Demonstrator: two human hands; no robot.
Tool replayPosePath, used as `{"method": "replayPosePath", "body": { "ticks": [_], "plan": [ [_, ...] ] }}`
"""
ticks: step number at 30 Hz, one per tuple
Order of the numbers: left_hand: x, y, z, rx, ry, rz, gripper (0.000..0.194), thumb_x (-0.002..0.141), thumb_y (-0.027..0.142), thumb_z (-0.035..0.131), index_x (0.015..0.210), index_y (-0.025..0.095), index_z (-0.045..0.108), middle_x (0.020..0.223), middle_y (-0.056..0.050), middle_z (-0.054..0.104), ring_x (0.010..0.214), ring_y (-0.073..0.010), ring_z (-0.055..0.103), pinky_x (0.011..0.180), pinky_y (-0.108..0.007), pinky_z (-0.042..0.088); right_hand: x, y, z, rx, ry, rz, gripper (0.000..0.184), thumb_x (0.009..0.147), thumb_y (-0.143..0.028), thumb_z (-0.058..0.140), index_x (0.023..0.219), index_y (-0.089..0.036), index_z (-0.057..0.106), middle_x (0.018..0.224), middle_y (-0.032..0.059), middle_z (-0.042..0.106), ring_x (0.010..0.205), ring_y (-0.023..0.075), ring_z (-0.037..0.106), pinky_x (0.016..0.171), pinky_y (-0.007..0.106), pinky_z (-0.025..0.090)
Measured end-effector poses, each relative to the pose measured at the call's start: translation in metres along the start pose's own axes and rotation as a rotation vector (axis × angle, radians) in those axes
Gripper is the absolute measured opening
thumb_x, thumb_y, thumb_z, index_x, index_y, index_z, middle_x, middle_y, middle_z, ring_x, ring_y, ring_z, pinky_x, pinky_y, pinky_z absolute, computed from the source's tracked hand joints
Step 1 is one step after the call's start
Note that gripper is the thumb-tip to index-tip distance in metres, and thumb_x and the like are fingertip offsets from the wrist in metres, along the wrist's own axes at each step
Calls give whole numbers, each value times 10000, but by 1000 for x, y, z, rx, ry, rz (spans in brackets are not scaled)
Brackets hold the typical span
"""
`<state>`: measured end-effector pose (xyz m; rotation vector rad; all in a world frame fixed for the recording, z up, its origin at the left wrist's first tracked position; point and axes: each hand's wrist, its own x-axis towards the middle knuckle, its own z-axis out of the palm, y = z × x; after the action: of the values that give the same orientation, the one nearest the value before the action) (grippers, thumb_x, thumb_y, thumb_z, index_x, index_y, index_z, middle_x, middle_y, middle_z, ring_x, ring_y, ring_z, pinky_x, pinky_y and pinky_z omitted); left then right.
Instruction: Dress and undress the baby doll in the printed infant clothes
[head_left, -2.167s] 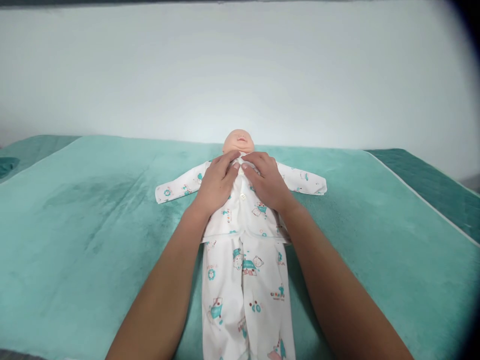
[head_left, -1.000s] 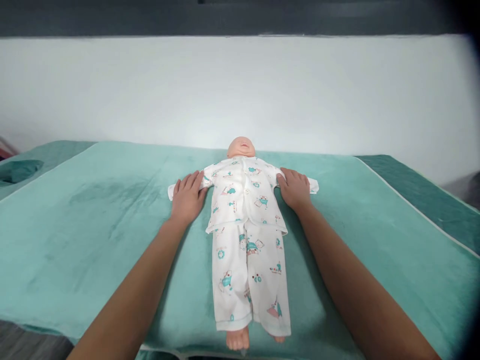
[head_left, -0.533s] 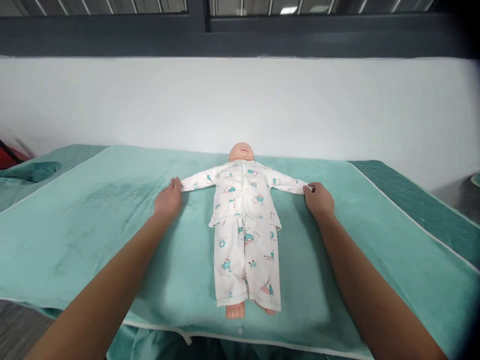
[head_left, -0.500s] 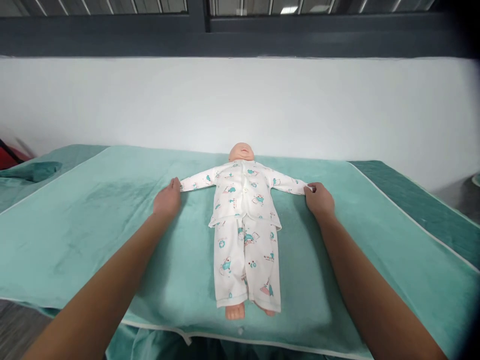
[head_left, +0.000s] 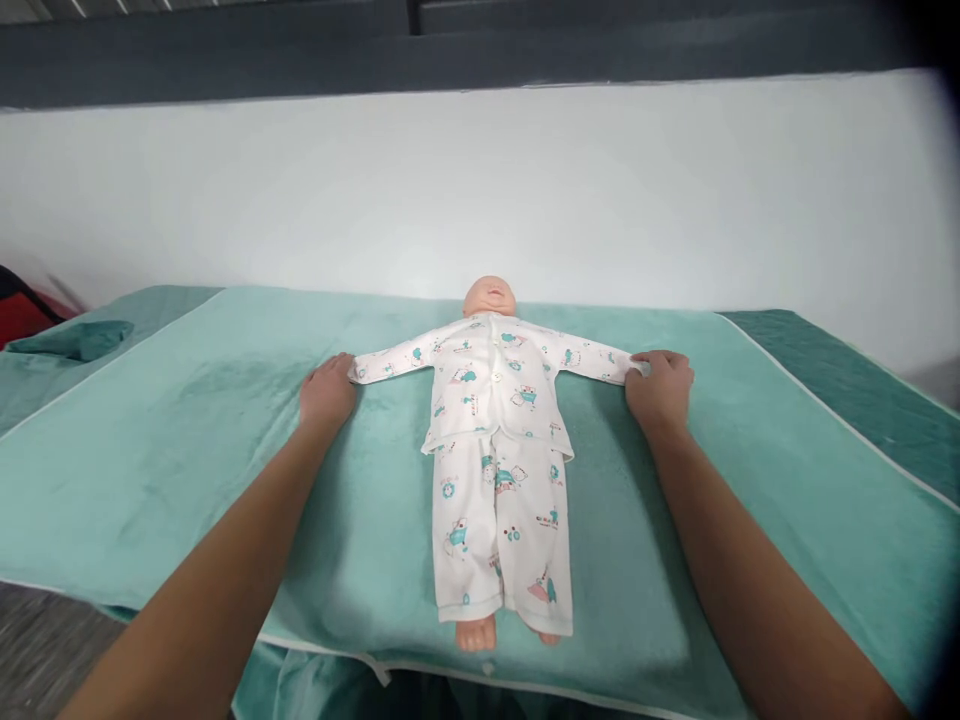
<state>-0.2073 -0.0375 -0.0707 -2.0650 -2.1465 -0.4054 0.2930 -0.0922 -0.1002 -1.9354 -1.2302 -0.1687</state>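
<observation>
A baby doll [head_left: 490, 297] lies on its back with its arms stretched out sideways and its head toward the wall. It wears a white printed pajama top [head_left: 495, 385] and matching pajama pants [head_left: 501, 540], its bare feet showing below the hems. At the end of the sleeve on the left, my left hand [head_left: 328, 388] has its fingers closed on the cuff. My right hand [head_left: 660, 390] pinches the cuff of the other sleeve [head_left: 600, 360]. Both sleeves are drawn out straight, and the doll's own hands are hidden.
A light green blanket [head_left: 187, 480] covers the surface under the doll, with darker green cloth [head_left: 847, 390] at its sides. Behind it rises a white wall [head_left: 480, 190] below a dark frame. A red and black object [head_left: 26, 308] stands at the far left.
My right hand has shifted slightly outward to the right with its cuff. My left hand stays at the left cuff. The camera view has tilted down a little.
</observation>
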Motion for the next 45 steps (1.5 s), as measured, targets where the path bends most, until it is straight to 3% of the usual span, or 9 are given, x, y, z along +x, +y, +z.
{"method": "replayPosePath", "body": {
  "ticks": [6,11,14,17,24,29,38,42,45],
  "plan": [
    [-20,6,-2,-65,25,-43,601,855,21,372,1415,160,540,1519,-110,497,1420,-279,435,1159,-490,350,-32,-32,-5,242,10,-243,287,846,-276,515,1072,-164,651,1292,183,577,1267,310,492,1093,520,370],
    [-50,21,-4,-116,82,-72,569,874,77,394,1420,151,536,1517,-137,494,1403,-327,442,1155,-533,334,-97,-67,-37,521,-268,-374,323,910,-329,566,1216,-227,590,1373,127,536,1294,269,500,1021,464,469],
    [-78,38,-5,-208,163,-79,513,889,139,420,1384,125,556,1477,-165,523,1367,-344,472,1135,-526,357,-137,-75,-59,564,-451,-382,363,933,-282,540,1295,-263,542,1357,100,529,1243,240,528,960,411,500],
    [-111,55,-7,-409,215,-26,479,870,185,480,1338,151,577,1410,-141,579,1333,-303,506,1143,-472,369,-158,-74,-69,490,-439,-260,322,917,-290,566,1236,-249,557,1224,87,580,1079,229,585,889,392,507],
    [-159,83,-25,-766,-53,112,387,880,369,596,1250,254,592,1379,-61,606,1275,-250,556,1080,-417,437,-157,-81,-63,331,-361,-120,157,926,-376,562,949,-225,598,945,41,626,850,209,586,743,341,449],
    [-161,96,-23,-598,19,212,188,938,344,535,1046,232,639,1299,-63,652,1217,-263,569,1043,-441,433,-159,-83,-69,320,-341,-150,216,948,-400,520,880,-218,615,887,43,633,773,199,569,704,327,406],
    [-173,88,-23,-653,95,159,218,987,320,428,904,211,597,1186,-90,681,1126,-247,607,984,-422,455,-167,-78,-75,330,-326,-96,270,949,-441,512,952,-210,651,861,55,676,746,208,580,690,335,422],
    [-198,85,-33,-857,15,153,213,985,344,470,943,218,636,1225,-76,671,1163,-229,601,1026,-417,447,-180,-77,-89,480,-356,-62,261,941,-401,562,1103,-210,636,890,40,661,746,187,584,711,329,473],
    [-234,82,-41,-991,-64,192,200,980,349,517,1082,252,659,1258,-69,651,1209,-217,585,1076,-415,435,-199,-73,-106,584,-405,-144,226,945,-331,572,1145,-234,613,1062,64,642,921,203,607,780,342,502]
  ]
}}
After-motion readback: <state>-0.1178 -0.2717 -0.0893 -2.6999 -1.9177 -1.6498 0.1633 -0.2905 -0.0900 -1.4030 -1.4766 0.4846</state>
